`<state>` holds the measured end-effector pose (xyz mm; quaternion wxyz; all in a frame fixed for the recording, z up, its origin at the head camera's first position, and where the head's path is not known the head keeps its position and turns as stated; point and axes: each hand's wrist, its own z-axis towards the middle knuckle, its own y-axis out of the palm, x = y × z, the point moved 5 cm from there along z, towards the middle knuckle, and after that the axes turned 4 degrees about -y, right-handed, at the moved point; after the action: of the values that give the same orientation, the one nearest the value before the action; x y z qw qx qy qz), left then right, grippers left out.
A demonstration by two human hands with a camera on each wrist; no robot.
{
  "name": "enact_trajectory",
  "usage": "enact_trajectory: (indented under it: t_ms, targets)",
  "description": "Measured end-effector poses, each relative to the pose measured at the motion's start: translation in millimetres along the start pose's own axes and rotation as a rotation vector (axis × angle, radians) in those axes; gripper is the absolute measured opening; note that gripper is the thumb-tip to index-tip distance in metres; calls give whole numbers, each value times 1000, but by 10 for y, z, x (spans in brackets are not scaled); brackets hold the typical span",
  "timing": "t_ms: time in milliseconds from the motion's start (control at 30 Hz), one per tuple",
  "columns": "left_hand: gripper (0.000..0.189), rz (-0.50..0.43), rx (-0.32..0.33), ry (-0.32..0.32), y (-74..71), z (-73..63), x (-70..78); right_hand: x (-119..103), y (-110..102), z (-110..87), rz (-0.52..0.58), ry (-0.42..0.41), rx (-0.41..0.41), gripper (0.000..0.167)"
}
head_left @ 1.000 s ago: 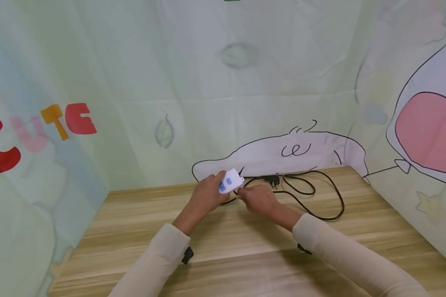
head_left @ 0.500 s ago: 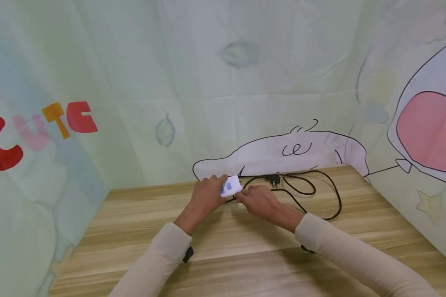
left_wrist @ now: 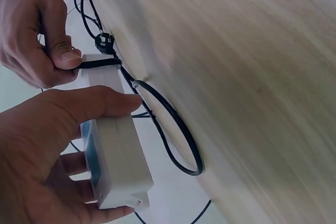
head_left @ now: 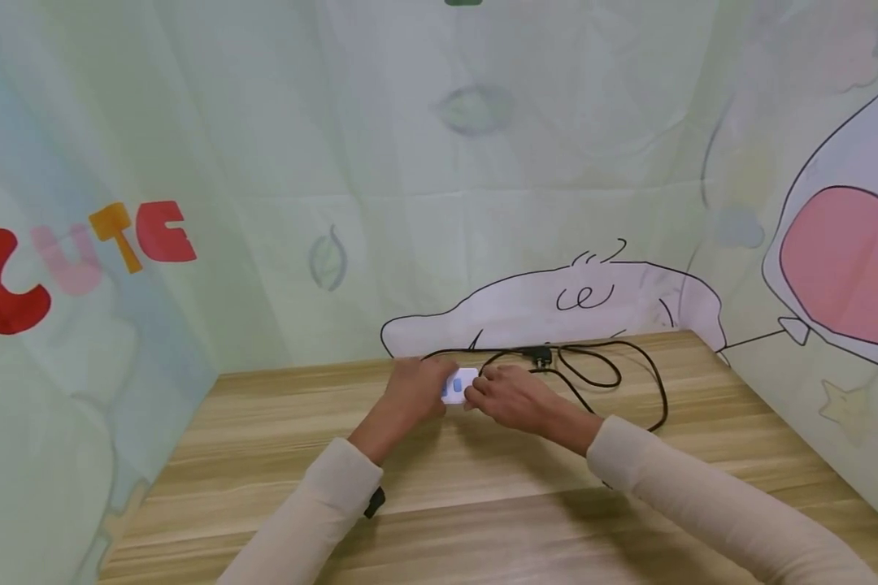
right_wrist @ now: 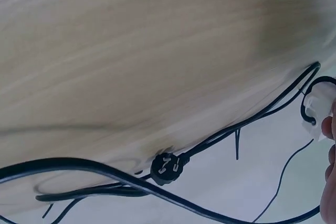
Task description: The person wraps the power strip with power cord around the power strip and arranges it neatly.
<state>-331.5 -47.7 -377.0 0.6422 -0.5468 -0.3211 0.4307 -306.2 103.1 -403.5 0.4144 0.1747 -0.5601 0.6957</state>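
Note:
My left hand grips a white power strip with light blue parts on its face. In the left wrist view the thumb lies on the narrow side of the strip, and fingers curl under the far side. At the strip's right end, my right hand pinches the black cord, which runs across that end. In the right wrist view the cord bends around the strip's end. The cord's plug lies on the table behind the right hand.
Loose loops of cord spread over the back right of the wooden table. A printed cloth hangs behind the table and along both sides. Thin drawn lines on it pass close behind the cord.
The power strip has come down and levelled out in my left hand. My right hand has closed in on the strip's end, and the cord loop at the right has drawn in slightly.

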Motion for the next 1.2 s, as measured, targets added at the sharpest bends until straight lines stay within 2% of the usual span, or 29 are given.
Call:
enact_trajectory:
  t_ms: [100,233,400,600,700,933,1100,1200]
  targets:
    - [44,0,-27,23,-8,-3,18,10,-5,-12,-24,-21,30,40]
    - [50,-14,-75,55,3,-21,3,48,-23,-17,-30,10,58,47]
    - [61,-70,-147,79,59,-55,-24,120,-51,-15,34,43,14,52]
    - [68,-101,-183,91,94,-68,-33,222,-49,-33,193,41,-11,46]
    - [68,-129,-187,95,80,-78,-38,270,-28,-46,220,28,0,43]
    - [66,-168,-177,147,72,-86,-36,416,19,-101,282,81,-28,39]
    - [67,-229,-200,151,71,-96,-55,453,37,-130,399,48,19,27]
    - [68,-263,-216,147,48,-105,-71,486,53,-150,486,74,40,23]
